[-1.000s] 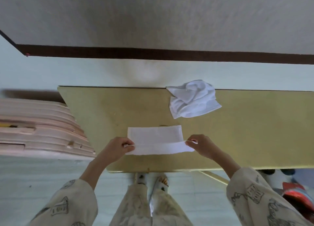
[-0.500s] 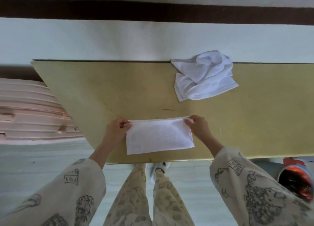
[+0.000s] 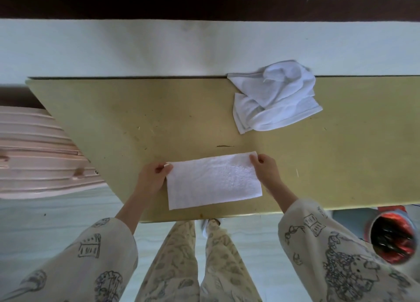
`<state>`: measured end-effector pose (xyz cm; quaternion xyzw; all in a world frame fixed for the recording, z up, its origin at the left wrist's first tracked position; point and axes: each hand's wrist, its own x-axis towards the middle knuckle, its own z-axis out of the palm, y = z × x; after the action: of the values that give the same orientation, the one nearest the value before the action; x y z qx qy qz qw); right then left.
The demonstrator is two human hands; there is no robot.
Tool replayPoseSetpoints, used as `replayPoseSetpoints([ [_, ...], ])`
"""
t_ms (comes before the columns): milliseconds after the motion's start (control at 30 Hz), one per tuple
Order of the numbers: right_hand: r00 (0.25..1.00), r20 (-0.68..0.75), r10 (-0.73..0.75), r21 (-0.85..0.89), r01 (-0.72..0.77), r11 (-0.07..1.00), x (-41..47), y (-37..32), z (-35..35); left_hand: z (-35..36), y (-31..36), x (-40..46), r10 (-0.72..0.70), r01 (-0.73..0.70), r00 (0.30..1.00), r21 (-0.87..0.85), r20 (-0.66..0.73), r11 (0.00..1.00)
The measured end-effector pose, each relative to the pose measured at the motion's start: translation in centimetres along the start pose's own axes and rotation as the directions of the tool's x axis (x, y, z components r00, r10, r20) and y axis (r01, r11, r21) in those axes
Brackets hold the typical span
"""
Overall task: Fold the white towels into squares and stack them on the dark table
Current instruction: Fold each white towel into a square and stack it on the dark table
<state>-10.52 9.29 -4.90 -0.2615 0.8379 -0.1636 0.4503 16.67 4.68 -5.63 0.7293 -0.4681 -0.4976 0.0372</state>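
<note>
A white towel (image 3: 213, 180), folded into a flat rectangle, lies near the front edge of the olive-yellow table (image 3: 136, 119). My left hand (image 3: 152, 176) pinches its far left corner. My right hand (image 3: 266, 169) pinches its far right corner. A second white towel (image 3: 273, 97) lies crumpled at the table's far edge, to the right, apart from both hands.
A pink ribbed suitcase (image 3: 38, 151) stands beside the table on the left. A round bin with red contents (image 3: 393, 235) sits on the floor at the right. A pale wall with a dark band (image 3: 204, 5) runs behind the table.
Both hands carried the towel's near edge up and over to the far edge, making a fold. The hands now hold the far corners. The camera tilted down.
</note>
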Motion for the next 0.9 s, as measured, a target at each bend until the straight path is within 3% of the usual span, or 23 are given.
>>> replayPoseSetpoints([
  [133, 1.000, -0.006, -0.026, 0.147, 0.027, 0.989, -1.0, -0.2, -0.5, -0.6, 0.1, -1.0, 0.026, -0.025, 1.000, -0.166, 0.004, 0.986],
  [367, 0.977, 0.184, -0.108, 0.448, 0.014, 0.894, -3.4, 0.3, -4.1, -2.9, 1.8, -3.8, 0.140, -0.106, 0.989, -0.461, 0.038, 0.881],
  [533, 0.951, 0.116, -0.287, 0.518, 0.189, 0.834, -4.9, -4.1, -7.3, -5.7, 6.1, -5.1, 0.276, -0.259, 0.959, -0.597, -0.064, 0.759],
  [733, 0.886, -0.012, -0.464, 0.564, 0.389, 0.729, -7.8, -10.4, -11.7, -10.2, 12.4, -7.1, 0.455, -0.464, 0.868, -0.658, -0.202, 0.593],
  [833, 0.871, -0.054, -0.488, 0.561, 0.431, 0.707, -9.0, -11.3, -12.8, -11.3, 13.3, -8.2, 0.513, -0.511, 0.832, -0.647, -0.209, 0.565],
  [900, 0.876, -0.062, -0.479, 0.562, 0.427, 0.709, -9.3, -10.7, -12.7, -11.3, 12.6, -8.4, 0.502, -0.500, 0.843, -0.627, -0.194, 0.597],
])
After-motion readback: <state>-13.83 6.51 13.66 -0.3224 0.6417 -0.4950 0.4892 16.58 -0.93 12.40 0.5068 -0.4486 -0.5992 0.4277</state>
